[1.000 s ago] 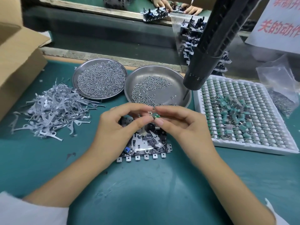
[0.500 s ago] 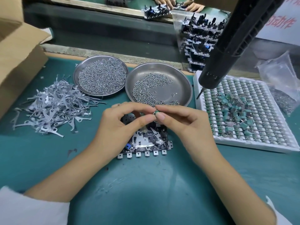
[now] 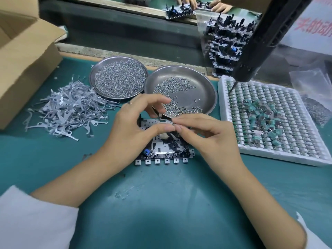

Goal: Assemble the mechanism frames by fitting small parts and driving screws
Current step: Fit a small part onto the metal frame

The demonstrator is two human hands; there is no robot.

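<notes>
Hands meet over the frame (image 3: 167, 150), which lies flat on the green counter (image 3: 161, 203). The left hand (image 3: 136, 128) and right hand (image 3: 206, 135) come together fingertip to fingertip, pinching a tiny part (image 3: 173, 123) between them; it is too small to say what it is. The left hand also holds a thin metal piece (image 3: 158, 113), mostly hidden behind its fingers. Both hands cover much of the frame's far half.

Just beyond the frame sits a steel dish (image 3: 201, 88) with a scatter of screws, and beside that a second dish (image 3: 118, 79) heaped full. Left of the frame lies a pile of grey metal levers (image 3: 68, 110). To the frame's right is a white tray (image 3: 280, 130) with green parts. A black screwdriver (image 3: 258, 45) hangs above that tray, its top cut off.
</notes>
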